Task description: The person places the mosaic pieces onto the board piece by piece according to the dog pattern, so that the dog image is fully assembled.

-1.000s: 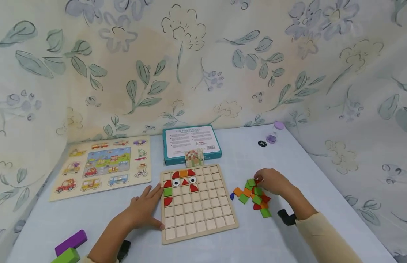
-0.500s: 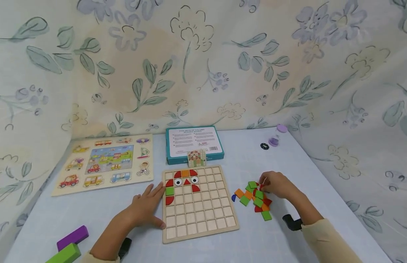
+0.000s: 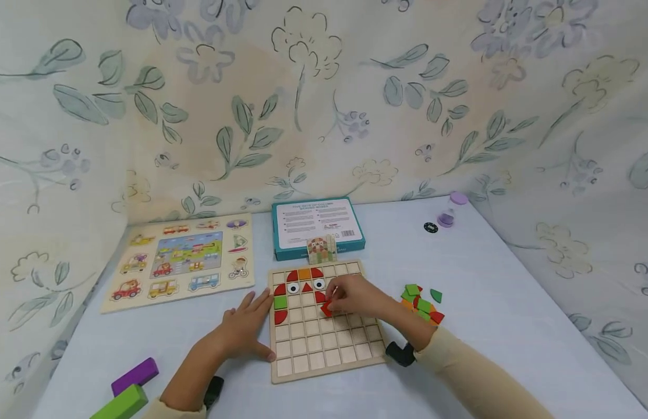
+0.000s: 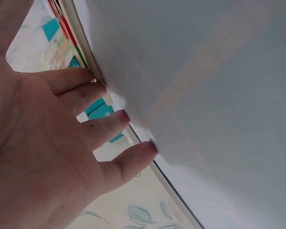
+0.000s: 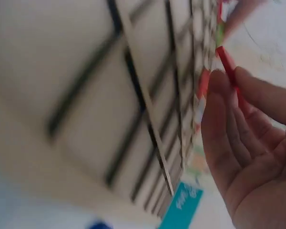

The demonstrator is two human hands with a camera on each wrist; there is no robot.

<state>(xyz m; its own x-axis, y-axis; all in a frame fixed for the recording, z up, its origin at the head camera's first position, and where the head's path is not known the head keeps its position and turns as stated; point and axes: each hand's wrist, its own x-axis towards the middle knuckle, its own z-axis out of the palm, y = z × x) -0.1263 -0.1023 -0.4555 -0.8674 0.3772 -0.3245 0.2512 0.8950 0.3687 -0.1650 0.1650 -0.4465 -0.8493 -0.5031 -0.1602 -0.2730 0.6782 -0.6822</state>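
Observation:
A wooden grid board (image 3: 309,342) lies on the table, its upper left cells filled with red, orange, green and eye-marked tiles. My left hand (image 3: 243,330) rests at the board's left edge, fingers straight; in the left wrist view, fingertips (image 4: 148,149) touch the table beside the rim. Over the board's middle, my right hand (image 3: 355,299) pinches a red tile (image 3: 326,309) between thumb and fingertips. The right wrist view has that red tile (image 5: 227,64) tilted on edge above the cells. A picture card (image 3: 321,249) leans behind the board.
A loose pile of green, red and orange tiles (image 3: 423,305) lies right of the board. Behind stands a teal box (image 3: 319,224). A vehicle puzzle (image 3: 190,256) is at left, purple (image 3: 135,375) and green blocks (image 3: 121,401) in front. A black disc (image 3: 431,227) lies far right.
My right hand has moved left from the tile pile to above the board, carrying a red tile. The left hand keeps its place at the board's edge.

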